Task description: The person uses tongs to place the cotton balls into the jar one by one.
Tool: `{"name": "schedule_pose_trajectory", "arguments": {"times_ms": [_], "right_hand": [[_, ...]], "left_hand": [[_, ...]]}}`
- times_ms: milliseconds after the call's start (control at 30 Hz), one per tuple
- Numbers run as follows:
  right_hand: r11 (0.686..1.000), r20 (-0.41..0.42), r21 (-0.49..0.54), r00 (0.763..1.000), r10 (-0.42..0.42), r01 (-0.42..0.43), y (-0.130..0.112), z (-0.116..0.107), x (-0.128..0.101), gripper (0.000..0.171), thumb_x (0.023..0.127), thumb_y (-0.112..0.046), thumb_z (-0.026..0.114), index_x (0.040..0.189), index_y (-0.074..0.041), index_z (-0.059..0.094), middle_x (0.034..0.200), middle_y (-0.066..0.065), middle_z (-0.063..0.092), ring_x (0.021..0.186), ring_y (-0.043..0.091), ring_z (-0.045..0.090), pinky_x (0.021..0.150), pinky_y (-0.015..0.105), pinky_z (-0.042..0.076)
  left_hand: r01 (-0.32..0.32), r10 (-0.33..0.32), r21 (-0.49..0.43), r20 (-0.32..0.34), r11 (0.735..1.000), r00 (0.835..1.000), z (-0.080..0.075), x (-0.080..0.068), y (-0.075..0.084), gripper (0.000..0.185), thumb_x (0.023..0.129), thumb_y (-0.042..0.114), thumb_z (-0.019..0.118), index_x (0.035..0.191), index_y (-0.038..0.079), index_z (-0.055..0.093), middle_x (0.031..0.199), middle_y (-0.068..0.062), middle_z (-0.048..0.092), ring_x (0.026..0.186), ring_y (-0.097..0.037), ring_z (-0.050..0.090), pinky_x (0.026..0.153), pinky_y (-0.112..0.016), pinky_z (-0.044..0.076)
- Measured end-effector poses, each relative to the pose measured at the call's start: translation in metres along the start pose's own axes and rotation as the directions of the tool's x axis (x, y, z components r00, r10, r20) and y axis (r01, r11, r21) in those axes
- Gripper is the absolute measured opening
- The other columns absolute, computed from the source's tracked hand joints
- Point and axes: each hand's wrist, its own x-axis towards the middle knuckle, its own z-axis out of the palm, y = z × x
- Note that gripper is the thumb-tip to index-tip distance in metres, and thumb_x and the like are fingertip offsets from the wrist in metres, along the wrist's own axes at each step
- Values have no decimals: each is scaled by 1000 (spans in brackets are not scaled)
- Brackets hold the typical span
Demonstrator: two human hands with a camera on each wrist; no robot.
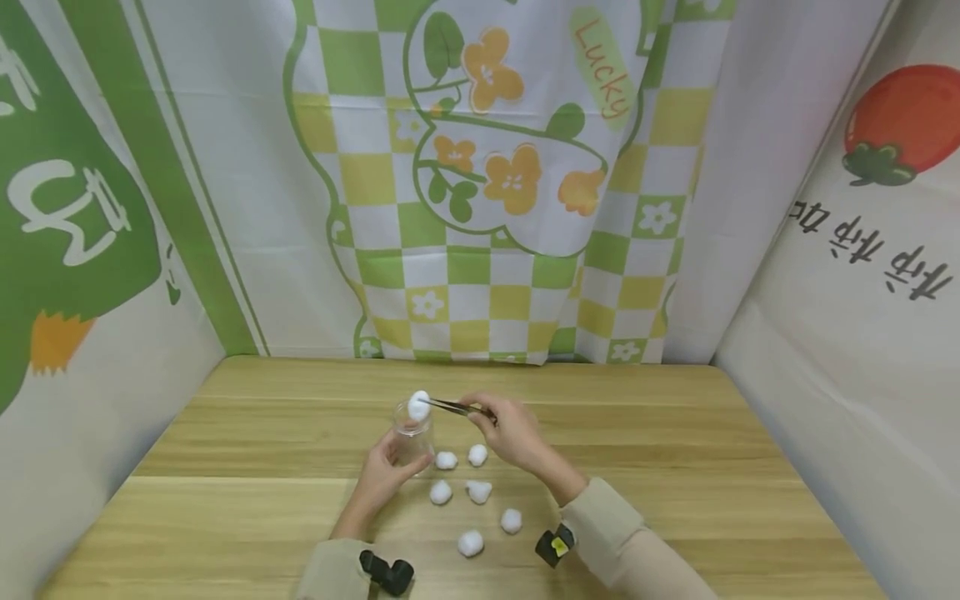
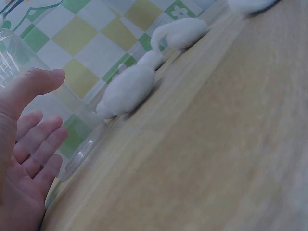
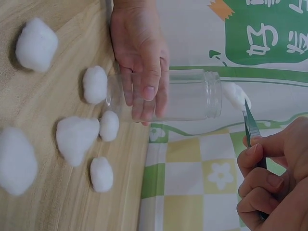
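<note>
I hold a clear, round plastic jar [image 1: 413, 437] upright on the wooden desk [image 1: 675, 433] with my left hand [image 1: 380, 479] — fingers and thumb curled round its side, just left of the frame's centre in the head view. My right hand [image 1: 510, 433] pinches a pair of slim dark metal tweezers [image 1: 456, 407] between thumb and fingers, and the tips clamp a small white cotton ball [image 1: 418, 404] right at the jar's open mouth. In the right wrist view the same cotton ball [image 3: 234, 95] sits at the rim, not yet inside.

I judge the step in hand to be loading this ball into the jar. The next move calls for easing the tweezer tips down past the rim and loosening the pinch so the ball drops in, while the left hand keeps the jar from tipping.

Six loose white cotton balls [image 1: 471, 543] lie on the desk below the hands, near the lower centre of the frame, close together but apart from each other.

The desk is pale wood with a long grain — smooth and level, from what I see. Around it hang printed cloth backdrops [image 1: 495, 167]: green and yellow checks with orange flowers behind, a green pattern at the left, a red tomato at the upper right.
</note>
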Motion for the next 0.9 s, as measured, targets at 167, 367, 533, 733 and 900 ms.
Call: {"name": "schedule_pose_trajectory", "arguments": {"times_ms": [167, 367, 533, 733, 900], "right_hand": [[1000, 0, -4, 1000, -5, 5, 0, 3, 2, 21, 93, -11, 61, 113, -11, 68, 66, 6, 62, 52, 6, 39, 45, 15, 26], [1000, 8, -5, 1000, -3, 3, 1, 8, 2, 22, 93, -11, 61, 113, -11, 67, 68, 8, 65, 51, 5, 39, 44, 14, 26], [999, 50, -43, 999, -13, 15, 1, 9, 1, 22, 94, -11, 60, 115, -9, 66, 72, 8, 68, 51, 3, 40, 45, 14, 29], [999, 102, -34, 995, 16, -13, 3, 9, -1, 25, 94, -9, 59, 118, -7, 66, 74, 9, 69, 51, 4, 41, 45, 14, 31], [998, 99, 8, 993, 56, -57, 6, 6, -3, 26, 94, -10, 59, 120, -8, 65, 70, 5, 63, 50, 7, 38, 43, 15, 27]], "left_hand": [[4, -4, 1, -13, 1000, 1000, -1, 0, 2, 63, 83, 17, 75, 138, 4, 47, 145, -23, 48, 137, -41, 43, 117, -54, 34], [5, -5, -18, -9, 1000, 1000, 0, -2, 3, 62, 82, 17, 76, 137, 5, 48, 144, -22, 50, 137, -39, 45, 117, -53, 34], [-3, 3, -18, -14, 1000, 1000, 0, -2, 2, 63, 82, 17, 76, 137, 5, 48, 144, -22, 50, 137, -39, 44, 118, -54, 33], [-33, 33, -28, -12, 999, 999, 0, -1, 2, 57, 82, 14, 76, 133, 6, 51, 141, -21, 53, 135, -39, 47, 117, -55, 33], [-38, 38, -46, -12, 998, 999, 0, -1, 2, 55, 81, 10, 75, 131, 2, 52, 139, -22, 55, 132, -38, 51, 116, -51, 37]]}}
